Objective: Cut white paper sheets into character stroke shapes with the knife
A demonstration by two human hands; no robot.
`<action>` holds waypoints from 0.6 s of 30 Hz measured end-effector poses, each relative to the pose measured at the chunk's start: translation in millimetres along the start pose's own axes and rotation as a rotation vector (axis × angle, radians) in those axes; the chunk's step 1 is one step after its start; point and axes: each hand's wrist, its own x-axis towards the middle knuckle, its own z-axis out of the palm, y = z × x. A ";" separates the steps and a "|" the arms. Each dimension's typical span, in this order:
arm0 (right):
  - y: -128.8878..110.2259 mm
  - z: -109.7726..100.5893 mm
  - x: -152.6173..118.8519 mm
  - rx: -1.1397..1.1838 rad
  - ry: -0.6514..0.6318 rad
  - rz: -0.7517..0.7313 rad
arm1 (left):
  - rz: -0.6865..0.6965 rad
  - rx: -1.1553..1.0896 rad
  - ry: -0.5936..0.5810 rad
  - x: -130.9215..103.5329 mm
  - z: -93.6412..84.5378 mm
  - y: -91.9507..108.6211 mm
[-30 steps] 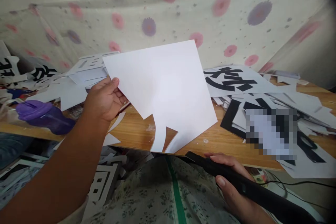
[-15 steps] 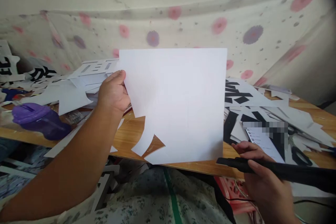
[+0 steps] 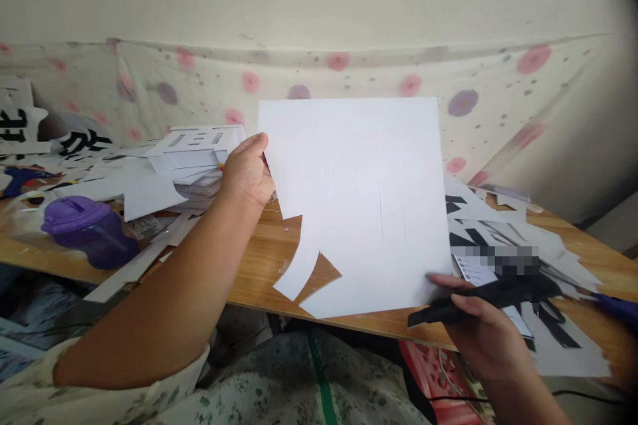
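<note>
My left hand (image 3: 252,169) grips a white board (image 3: 369,199) by its left edge, thumb at the upper side. The board stands upright, facing me, above the wooden table. Its lower left is cut away in a notch and a pointed opening, leaving a curved strip, and faint slits mark its face. In my right hand (image 3: 483,325) lies a long black piece (image 3: 448,312), its exact kind unclear, held between thumb and fingers. Those fingertips reach the board's lower right edge; whether they press on it I cannot tell.
A purple bottle (image 3: 92,232) stands on the wooden table (image 3: 249,265) at left, near stacked white cut sheets (image 3: 194,146) and a blue tool (image 3: 24,179). At right lie a phone (image 3: 473,271), partly covered, and white sheets with black shapes (image 3: 563,339). Below is a pink plastic stool (image 3: 438,378).
The view has shifted, and the board now sits farther right in it. The black piece has swung and appears shorter, its near end lower, and my right fingers have come up to the board's edge.
</note>
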 end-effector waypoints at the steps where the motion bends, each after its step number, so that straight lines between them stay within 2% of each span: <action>1: -0.9 3.2 -0.6 0.025 0.019 0.000 | -0.010 0.004 -0.053 -1.4 -0.2 0.4; 5: -4.0 16.0 -3.7 0.114 0.128 -0.035 | -0.162 0.071 -0.344 -15.3 -10.3 1.5; 8: -6.7 23.1 -6.0 0.180 0.222 -0.061 | -0.314 0.160 -0.465 -33.2 -26.5 -2.6; 11: -9.2 27.4 -6.9 0.233 0.242 -0.024 | -0.447 0.259 -0.541 -54.0 -43.5 -12.8; 13: -9.8 29.6 -6.5 0.253 0.227 0.005 | -0.498 0.275 -0.543 -67.5 -51.7 -20.7; 18: -7.8 35.3 -4.8 0.284 0.233 0.003 | -0.642 0.393 -0.636 -90.9 -59.5 -32.4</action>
